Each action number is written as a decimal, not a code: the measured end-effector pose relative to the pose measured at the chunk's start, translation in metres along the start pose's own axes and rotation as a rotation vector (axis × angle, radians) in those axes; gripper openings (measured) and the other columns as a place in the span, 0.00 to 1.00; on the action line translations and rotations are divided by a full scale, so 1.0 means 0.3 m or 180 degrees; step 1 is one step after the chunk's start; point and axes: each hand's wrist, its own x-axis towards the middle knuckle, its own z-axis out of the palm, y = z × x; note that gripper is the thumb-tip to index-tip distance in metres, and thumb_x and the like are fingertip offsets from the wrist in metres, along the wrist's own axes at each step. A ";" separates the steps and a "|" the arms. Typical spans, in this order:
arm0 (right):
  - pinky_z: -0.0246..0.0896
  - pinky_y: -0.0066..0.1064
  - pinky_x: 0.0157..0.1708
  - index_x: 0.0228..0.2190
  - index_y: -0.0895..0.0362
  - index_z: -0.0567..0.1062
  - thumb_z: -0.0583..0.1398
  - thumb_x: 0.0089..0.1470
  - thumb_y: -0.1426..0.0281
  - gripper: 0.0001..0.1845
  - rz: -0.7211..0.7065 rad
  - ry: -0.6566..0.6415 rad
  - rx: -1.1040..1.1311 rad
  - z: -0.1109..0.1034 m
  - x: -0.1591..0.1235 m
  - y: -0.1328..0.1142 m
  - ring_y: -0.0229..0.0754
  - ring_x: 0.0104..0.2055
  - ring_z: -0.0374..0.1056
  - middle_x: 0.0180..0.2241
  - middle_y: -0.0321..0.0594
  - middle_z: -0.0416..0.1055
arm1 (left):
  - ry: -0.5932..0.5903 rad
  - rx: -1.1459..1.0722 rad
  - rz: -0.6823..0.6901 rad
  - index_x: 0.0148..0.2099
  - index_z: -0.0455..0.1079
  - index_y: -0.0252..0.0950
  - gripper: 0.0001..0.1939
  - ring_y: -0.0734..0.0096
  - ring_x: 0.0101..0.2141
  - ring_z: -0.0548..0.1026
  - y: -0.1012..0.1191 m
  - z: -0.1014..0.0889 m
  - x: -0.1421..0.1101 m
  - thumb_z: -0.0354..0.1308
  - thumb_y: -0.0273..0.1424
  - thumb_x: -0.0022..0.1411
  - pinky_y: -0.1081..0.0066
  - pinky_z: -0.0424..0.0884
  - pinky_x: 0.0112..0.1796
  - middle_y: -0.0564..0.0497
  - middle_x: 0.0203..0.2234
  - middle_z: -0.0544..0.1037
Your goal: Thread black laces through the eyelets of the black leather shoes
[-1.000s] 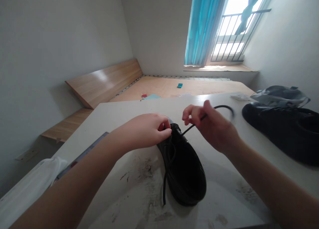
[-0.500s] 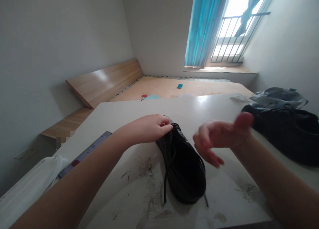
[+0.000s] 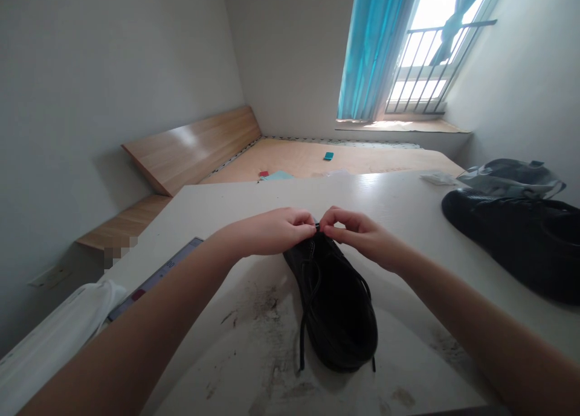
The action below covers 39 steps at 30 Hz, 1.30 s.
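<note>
A black lace-up shoe (image 3: 338, 310) lies on the stained white table (image 3: 254, 343), heel towards me. Both hands meet over its toe end. My left hand (image 3: 272, 230) is closed in a pinch on the lace at the front eyelets. My right hand (image 3: 357, 233) pinches the same spot from the other side, fingertips almost touching the left ones. One black lace end (image 3: 302, 337) trails down the shoe's left side onto the table, and a short end shows at the right of the heel.
A second black shoe (image 3: 516, 244) lies at the right edge with a grey plastic bag (image 3: 507, 176) behind it. A ruler (image 3: 156, 277) and white cloth (image 3: 54, 337) sit at the left. Beyond the table are a wooden platform, blue curtain and barred window.
My right hand let go of the lace it held up, swung out to the right, then came back to the toe and pinched there. The left hand stayed on the shoe.
</note>
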 end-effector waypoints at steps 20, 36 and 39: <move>0.57 0.34 0.43 0.26 0.55 0.73 0.62 0.52 0.60 0.11 0.0426 0.0004 0.1984 0.006 0.001 -0.012 0.41 0.40 0.60 0.33 0.38 0.64 | 0.0322 -0.0608 -0.0146 0.25 0.57 0.37 0.20 0.74 0.22 0.57 -0.021 0.028 0.024 0.52 0.47 0.59 0.72 0.53 0.23 0.57 0.20 0.58; 0.56 0.33 0.35 0.30 0.55 0.77 0.59 0.58 0.62 0.11 -0.0222 0.0433 0.0293 -0.028 -0.013 -0.046 0.39 0.33 0.61 0.29 0.38 0.66 | 0.1601 -0.3452 0.1406 0.19 0.46 0.36 0.27 0.77 0.22 0.66 0.035 -0.079 -0.042 0.36 0.38 0.72 0.73 0.67 0.31 0.55 0.17 0.57; 0.57 0.39 0.49 0.38 0.55 0.75 0.58 0.58 0.67 0.08 -0.0624 0.0097 -0.0967 0.031 -0.024 -0.033 0.44 0.46 0.62 0.41 0.43 0.67 | 0.1267 -0.3334 0.1898 0.15 0.39 0.35 0.32 0.78 0.18 0.60 0.062 -0.127 -0.114 0.29 0.39 0.73 0.75 0.63 0.25 0.54 0.13 0.48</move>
